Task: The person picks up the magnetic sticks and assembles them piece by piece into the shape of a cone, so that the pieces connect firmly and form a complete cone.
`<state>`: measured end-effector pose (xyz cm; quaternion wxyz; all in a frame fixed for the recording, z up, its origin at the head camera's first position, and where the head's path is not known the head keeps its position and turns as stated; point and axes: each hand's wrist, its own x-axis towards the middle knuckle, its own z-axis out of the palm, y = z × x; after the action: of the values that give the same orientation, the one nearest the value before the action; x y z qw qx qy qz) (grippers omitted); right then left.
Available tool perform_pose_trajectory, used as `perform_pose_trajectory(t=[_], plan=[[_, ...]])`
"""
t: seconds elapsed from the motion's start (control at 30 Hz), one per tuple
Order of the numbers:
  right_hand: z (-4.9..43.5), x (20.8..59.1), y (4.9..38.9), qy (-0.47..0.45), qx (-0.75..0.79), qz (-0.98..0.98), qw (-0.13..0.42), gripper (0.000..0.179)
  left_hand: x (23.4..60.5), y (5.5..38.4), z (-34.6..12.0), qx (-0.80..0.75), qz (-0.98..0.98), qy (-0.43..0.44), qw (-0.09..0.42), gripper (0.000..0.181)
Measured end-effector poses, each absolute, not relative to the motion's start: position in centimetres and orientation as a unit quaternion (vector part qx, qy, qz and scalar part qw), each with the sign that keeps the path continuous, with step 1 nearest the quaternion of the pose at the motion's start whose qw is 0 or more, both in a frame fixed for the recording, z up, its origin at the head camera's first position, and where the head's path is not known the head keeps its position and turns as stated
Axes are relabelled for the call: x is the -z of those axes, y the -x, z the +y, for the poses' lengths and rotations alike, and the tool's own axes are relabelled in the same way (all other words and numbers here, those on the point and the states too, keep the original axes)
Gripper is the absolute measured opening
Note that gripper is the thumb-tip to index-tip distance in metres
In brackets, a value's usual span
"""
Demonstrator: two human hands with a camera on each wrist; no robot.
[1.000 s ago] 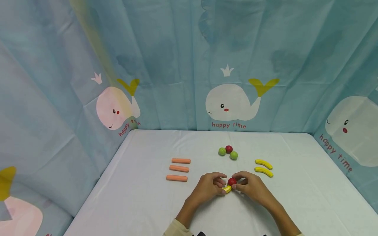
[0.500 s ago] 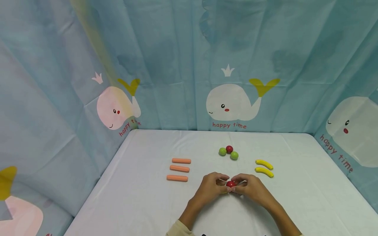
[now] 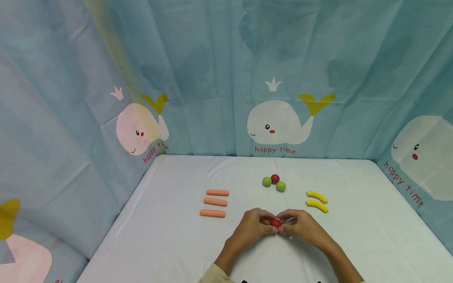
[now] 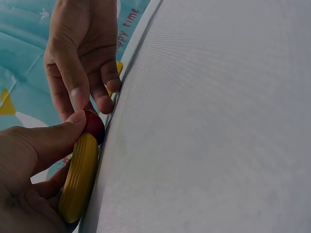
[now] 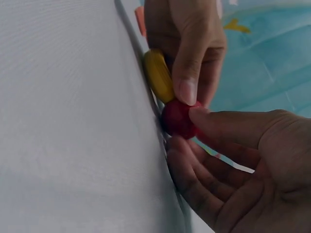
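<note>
A small glossy red ball (image 3: 275, 223) sits between both hands, near the middle front of the white table. My left hand (image 3: 250, 227) pinches it between thumb and forefinger. Opposite, my right hand (image 3: 303, 227) has curled thumb and fingers at its other side, the thumb (image 5: 209, 124) on the ball. A yellow toy banana (image 4: 80, 179) lies under the left hand, one end against the red ball (image 4: 95, 127); the head view hides it. The right wrist view also shows the banana (image 5: 158, 75) beside the left thumb (image 5: 187, 80).
Several loose toys lie beyond the hands: orange sausage-shaped sticks (image 3: 215, 202) in a column on the left, two green balls (image 3: 281, 186) beside a red ball (image 3: 275, 179) at the back, and two toy bananas (image 3: 317, 206) on the right. A blue whale-print curtain (image 3: 212, 129) encloses the table.
The red ball has shifted slightly left and toward the person. The left hand has gone from the banana to the ball, meeting the right hand there; the banana is now hidden in the head view.
</note>
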<state>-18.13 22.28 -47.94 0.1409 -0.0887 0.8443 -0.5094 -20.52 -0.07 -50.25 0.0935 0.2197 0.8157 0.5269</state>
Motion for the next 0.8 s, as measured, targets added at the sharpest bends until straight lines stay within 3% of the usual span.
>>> perform_pose_trajectory(t=[0.37, 0.63, 0.8], plan=[[24.2, 46.4, 18.5, 0.018, 0.449, 0.892, 0.049, 0.037, 50.0, 20.5, 0.0, -0.517, 0.822, -0.214, 0.106, 0.034], [27.1, 46.0, 19.3, 0.021, 0.374, 0.926, -0.044, 0.037, 49.7, 20.2, -0.1, -0.511, 0.825, -0.209, 0.117, 0.033], [28.8, 46.0, 19.7, 0.017, 0.357, 0.931, -0.075, 0.039, 49.5, 20.1, 0.0, -0.511, 0.825, -0.204, 0.128, 0.033]])
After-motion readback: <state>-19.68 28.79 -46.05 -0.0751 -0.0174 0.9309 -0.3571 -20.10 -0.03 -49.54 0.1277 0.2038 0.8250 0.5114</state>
